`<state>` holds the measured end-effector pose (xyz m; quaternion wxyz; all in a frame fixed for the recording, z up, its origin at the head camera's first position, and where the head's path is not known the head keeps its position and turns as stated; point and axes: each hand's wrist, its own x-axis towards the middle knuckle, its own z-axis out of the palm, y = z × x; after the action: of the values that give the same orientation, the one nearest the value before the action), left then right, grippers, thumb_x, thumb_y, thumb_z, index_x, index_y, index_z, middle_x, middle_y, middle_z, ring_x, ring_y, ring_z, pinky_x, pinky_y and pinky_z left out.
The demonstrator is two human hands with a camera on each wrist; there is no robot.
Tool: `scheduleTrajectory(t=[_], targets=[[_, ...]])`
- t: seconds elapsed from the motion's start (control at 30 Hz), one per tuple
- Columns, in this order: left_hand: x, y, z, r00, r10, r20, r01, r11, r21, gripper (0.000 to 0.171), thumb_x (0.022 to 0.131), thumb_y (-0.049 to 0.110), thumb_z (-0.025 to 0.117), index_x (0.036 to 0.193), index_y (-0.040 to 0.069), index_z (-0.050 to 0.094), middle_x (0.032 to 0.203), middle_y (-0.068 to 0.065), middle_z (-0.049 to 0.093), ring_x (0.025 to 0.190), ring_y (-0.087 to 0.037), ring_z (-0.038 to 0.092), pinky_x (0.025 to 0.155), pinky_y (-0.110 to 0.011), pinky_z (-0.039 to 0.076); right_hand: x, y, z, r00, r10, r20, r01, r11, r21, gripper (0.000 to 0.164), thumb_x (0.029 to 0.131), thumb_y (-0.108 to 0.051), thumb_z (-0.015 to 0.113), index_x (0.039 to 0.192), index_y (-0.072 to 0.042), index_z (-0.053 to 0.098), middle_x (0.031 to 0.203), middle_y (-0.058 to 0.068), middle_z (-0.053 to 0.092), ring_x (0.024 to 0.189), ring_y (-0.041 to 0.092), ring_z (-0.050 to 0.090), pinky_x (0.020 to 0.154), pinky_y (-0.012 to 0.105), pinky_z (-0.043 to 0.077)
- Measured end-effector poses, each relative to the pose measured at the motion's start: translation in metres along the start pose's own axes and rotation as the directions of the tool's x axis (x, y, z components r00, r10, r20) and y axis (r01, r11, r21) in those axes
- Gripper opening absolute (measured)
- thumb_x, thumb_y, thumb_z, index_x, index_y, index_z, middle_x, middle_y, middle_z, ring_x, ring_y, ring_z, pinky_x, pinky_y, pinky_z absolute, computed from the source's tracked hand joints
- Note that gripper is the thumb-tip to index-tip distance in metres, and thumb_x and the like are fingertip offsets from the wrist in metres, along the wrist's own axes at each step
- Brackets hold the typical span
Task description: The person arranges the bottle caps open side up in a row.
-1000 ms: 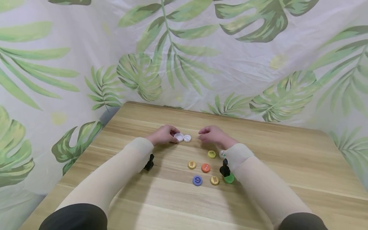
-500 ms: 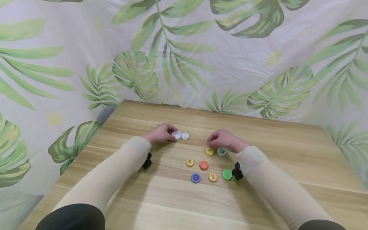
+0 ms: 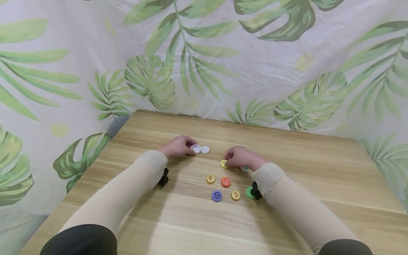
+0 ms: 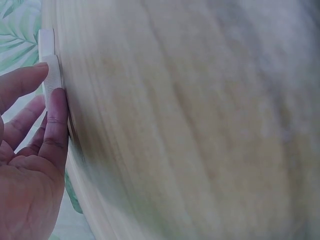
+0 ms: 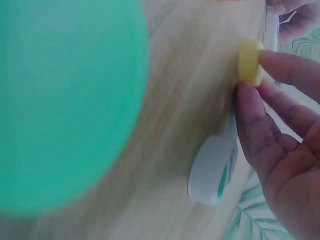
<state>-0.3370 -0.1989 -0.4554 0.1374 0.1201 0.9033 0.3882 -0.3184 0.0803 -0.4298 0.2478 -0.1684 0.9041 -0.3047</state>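
At the far middle of the table my left hand (image 3: 179, 146) holds a white bottle cap (image 3: 196, 149) between thumb and fingers. Touching its right side is a smaller white cap (image 3: 205, 149). In the left wrist view the held cap (image 4: 53, 75) is seen edge-on, low on the wood. My right hand (image 3: 241, 157) pinches a yellow bottle cap (image 3: 224, 163) at or near the tabletop; the right wrist view shows thumb and fingertips on the yellow cap (image 5: 248, 62). Beneath that hand, partly covered, lies a white cap with a green mark (image 5: 212, 170).
Nearer me lie two gold caps, one left (image 3: 210, 179) and one front (image 3: 235, 195), an orange cap (image 3: 226, 182) and a blue cap (image 3: 216, 196). A green cap (image 3: 250, 192) is partly behind the right wrist camera (image 3: 256, 191). A leaf-patterned cloth (image 3: 204, 63) hangs behind the table.
My right hand drew back from near the white caps to the yellow cap, took hold of it, and shifted it slightly left and away. The left hand kept its place on the white cap.
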Motion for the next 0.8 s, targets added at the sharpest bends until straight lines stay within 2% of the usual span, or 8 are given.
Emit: scheduleTrajectory(t=[0.13,0.3,0.4,0.63,0.8], targets=[[0.001,-0.001,0.002,1.000,-0.001,0.002,0.001,1.000,-0.010,0.045,0.091,0.004,0.075,0.132,-0.010,0.062,0.122,-0.021,0.066,0.109,-0.027,0.060,0.095,-0.037,0.051,0.004,0.000,0.007,1.000,0.006,-0.011,-0.005,0.996,0.086,0.018,0.093,-0.008,0.072,0.109,0.000,0.071,0.090,0.004,0.065,0.074,0.011,0.061,0.070,0.024,0.053],[0.002,-0.003,0.001,1.000,0.000,-0.004,0.000,1.000,-0.004,0.045,0.091,0.005,0.075,0.132,-0.009,0.063,0.122,-0.020,0.066,0.109,-0.028,0.060,0.096,-0.038,0.050,0.007,-0.004,0.011,0.999,-0.019,-0.042,0.023,0.996,0.091,0.026,0.081,-0.007,0.081,0.104,-0.002,0.071,0.084,0.001,0.061,0.074,0.011,0.054,0.066,0.022,0.045],[0.003,-0.004,0.001,1.000,0.003,-0.002,-0.003,1.000,0.004,0.046,0.091,0.005,0.075,0.132,-0.009,0.063,0.122,-0.020,0.066,0.110,-0.028,0.060,0.097,-0.038,0.050,0.009,-0.005,0.015,0.998,-0.025,-0.064,0.031,0.994,0.100,0.030,0.077,-0.003,0.083,0.104,-0.001,0.070,0.085,0.001,0.059,0.076,0.012,0.053,0.067,0.022,0.045],[0.001,-0.002,-0.001,1.000,-0.009,0.002,0.009,1.000,-0.010,0.046,0.091,0.005,0.075,0.132,-0.010,0.062,0.123,-0.021,0.065,0.111,-0.029,0.059,0.098,-0.039,0.050,0.012,-0.005,0.020,0.995,-0.065,-0.074,0.068,0.996,0.049,0.028,0.081,-0.008,0.083,0.104,-0.005,0.066,0.084,0.001,0.058,0.071,0.013,0.052,0.063,0.023,0.043],[0.002,-0.002,0.000,1.000,-0.005,0.004,0.005,1.000,-0.006,0.046,0.091,0.006,0.075,0.133,-0.010,0.062,0.123,-0.021,0.065,0.111,-0.029,0.060,0.098,-0.039,0.049,0.009,-0.004,0.021,0.996,-0.010,-0.094,0.023,0.990,0.137,0.022,0.084,-0.009,0.080,0.098,-0.003,0.064,0.087,0.003,0.060,0.072,0.012,0.057,0.064,0.023,0.048]])
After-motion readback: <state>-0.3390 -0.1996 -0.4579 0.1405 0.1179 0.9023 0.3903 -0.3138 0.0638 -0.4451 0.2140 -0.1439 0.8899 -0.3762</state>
